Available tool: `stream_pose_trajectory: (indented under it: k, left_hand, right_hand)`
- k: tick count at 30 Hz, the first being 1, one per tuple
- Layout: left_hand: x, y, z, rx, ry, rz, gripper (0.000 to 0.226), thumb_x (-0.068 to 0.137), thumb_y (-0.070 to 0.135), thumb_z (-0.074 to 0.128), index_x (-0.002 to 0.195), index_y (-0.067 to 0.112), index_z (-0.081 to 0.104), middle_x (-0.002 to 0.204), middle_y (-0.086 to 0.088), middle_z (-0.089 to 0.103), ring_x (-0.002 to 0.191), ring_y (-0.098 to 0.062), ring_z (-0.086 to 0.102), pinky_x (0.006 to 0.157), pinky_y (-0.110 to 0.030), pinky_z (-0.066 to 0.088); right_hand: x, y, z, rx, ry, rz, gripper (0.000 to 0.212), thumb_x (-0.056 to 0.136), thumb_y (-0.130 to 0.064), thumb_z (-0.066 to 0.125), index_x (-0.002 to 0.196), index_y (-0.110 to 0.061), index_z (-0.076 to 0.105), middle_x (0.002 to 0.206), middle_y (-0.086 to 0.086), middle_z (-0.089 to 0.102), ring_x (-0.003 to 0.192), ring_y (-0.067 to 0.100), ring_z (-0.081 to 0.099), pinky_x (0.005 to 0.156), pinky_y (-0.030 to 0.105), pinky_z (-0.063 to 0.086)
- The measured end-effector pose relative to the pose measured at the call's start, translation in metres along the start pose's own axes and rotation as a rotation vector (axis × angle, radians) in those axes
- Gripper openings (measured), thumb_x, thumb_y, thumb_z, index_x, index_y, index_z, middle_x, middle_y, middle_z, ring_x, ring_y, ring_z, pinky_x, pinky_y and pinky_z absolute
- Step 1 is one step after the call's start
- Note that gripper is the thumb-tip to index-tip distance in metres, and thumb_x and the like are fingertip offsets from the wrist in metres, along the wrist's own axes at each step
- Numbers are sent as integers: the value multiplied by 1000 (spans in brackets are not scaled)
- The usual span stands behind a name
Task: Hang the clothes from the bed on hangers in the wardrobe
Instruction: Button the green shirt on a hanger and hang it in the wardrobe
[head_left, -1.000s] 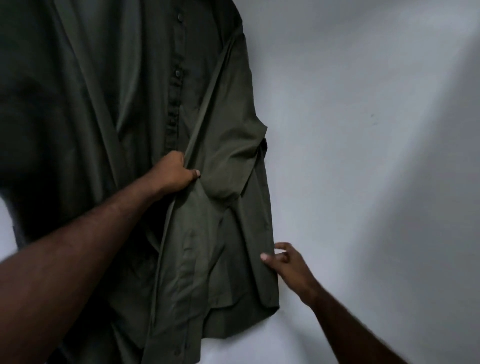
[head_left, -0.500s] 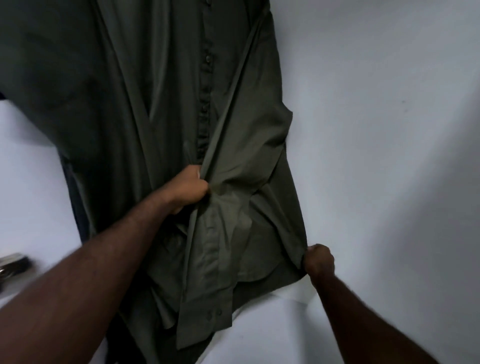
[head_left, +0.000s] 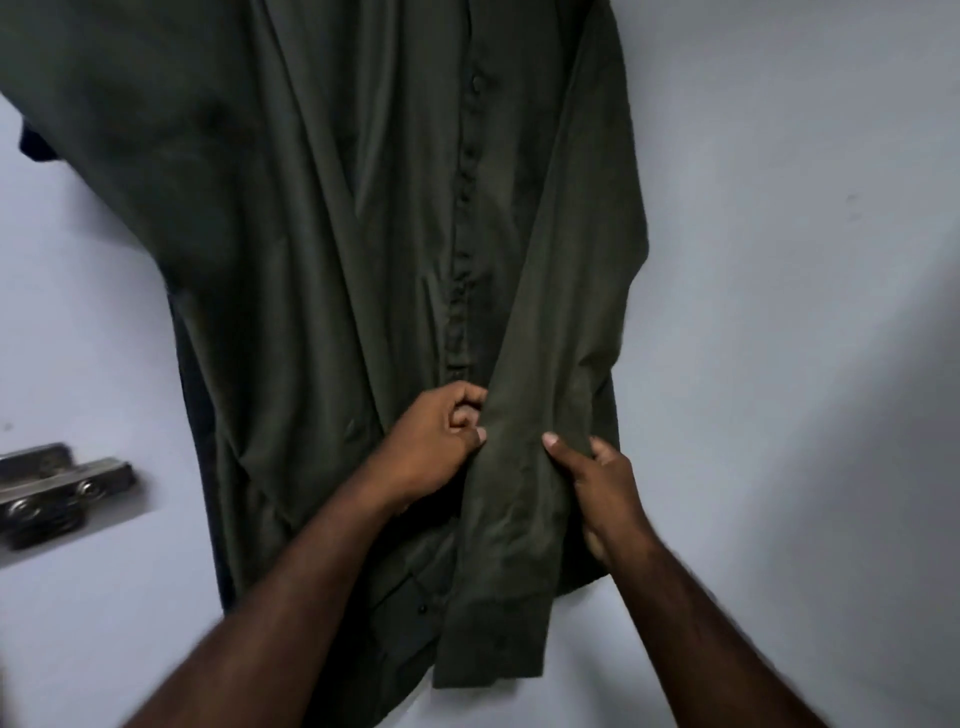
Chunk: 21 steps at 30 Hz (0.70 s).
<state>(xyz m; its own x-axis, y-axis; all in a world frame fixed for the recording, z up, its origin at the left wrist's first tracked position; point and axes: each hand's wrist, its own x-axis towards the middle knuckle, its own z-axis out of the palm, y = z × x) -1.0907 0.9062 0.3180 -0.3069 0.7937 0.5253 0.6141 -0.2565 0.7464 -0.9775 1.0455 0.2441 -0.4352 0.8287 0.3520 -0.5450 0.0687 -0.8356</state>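
Tidies hung dark-olive button-up cloth shirt (head_left: 363, 234), pinches its long sleeve (head_left: 519, 493) in left hand (head_left: 431, 447), grips same sleeve in right hand (head_left: 602, 493) just beside; probably needs downward smoothing next, then release.

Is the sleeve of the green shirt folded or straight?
Straight: the sleeve runs in one length down the shirt to its cuff, with the left hand and right hand gripping its edges.
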Motion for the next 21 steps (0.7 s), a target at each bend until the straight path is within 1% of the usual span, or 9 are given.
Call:
stream_pose_trajectory:
  k: [2,4,6,8,10,12,15,19,21]
  left_hand:
    - [-25,-7,11,43,228,83,39,88,-13,53,95,24,63,82,5,69,76,-12,66,75,-31,54]
    - [-60,-5,24,-41,508,190,32,90,-5,58,96,27,64,87,2,71,78,-13,70,74,-29,57]
    - [-92,-3,33,-55,802,306,17,88,13,67,95,29,63,85,1,69,71,-12,67,65,-23,55]
    - [-111,-10,36,22,982,294,18,81,33,70,93,33,57,85,1,63,64,-13,60,61,-26,51]
    - [-114,-21,39,166,990,191,31,74,45,73,94,34,52,86,1,58,62,-14,55,63,-33,51]
    - [-113,-25,44,296,923,64,35,72,51,74,92,33,52,81,6,55,62,-15,55,64,-36,52]
    - [-107,-24,53,406,825,-121,33,71,57,71,82,28,58,65,10,59,66,-16,61,65,-37,52]
    - [-94,-27,58,516,728,-196,29,79,45,66,67,19,59,60,8,63,70,-23,65,62,-30,48]
    - [-87,-28,55,511,711,-198,26,79,38,64,66,16,58,62,4,64,69,-25,64,62,-32,50]
  right_hand:
    - [-10,17,-7,70,-25,77,31,84,-21,75,112,-7,70,106,10,74,101,28,70,95,44,54]
    - [-20,29,-16,151,-102,133,43,82,-21,75,120,-5,65,114,14,71,108,31,68,99,47,50]
    - [-31,35,-28,179,-154,154,56,74,-20,79,124,-5,61,118,15,69,110,32,66,100,46,48]
    - [-41,43,-37,173,-201,171,68,64,-20,87,125,-6,60,120,14,69,111,32,66,97,45,49]
    - [-50,49,-41,130,-239,193,72,59,-21,91,123,-7,60,119,13,70,109,33,67,91,44,53]
    - [-56,50,-40,78,-240,192,64,63,-15,88,120,-7,62,116,14,71,107,33,68,85,43,56]
    - [-60,48,-35,59,-249,173,73,55,-21,93,120,-4,63,115,15,71,106,34,68,89,44,55]
    - [-62,46,-40,56,-249,191,58,67,-10,83,120,-2,63,115,13,71,106,32,68,92,44,53]
    - [-64,49,-44,10,-284,214,66,63,-14,89,122,-4,62,118,12,70,109,32,67,95,44,51]
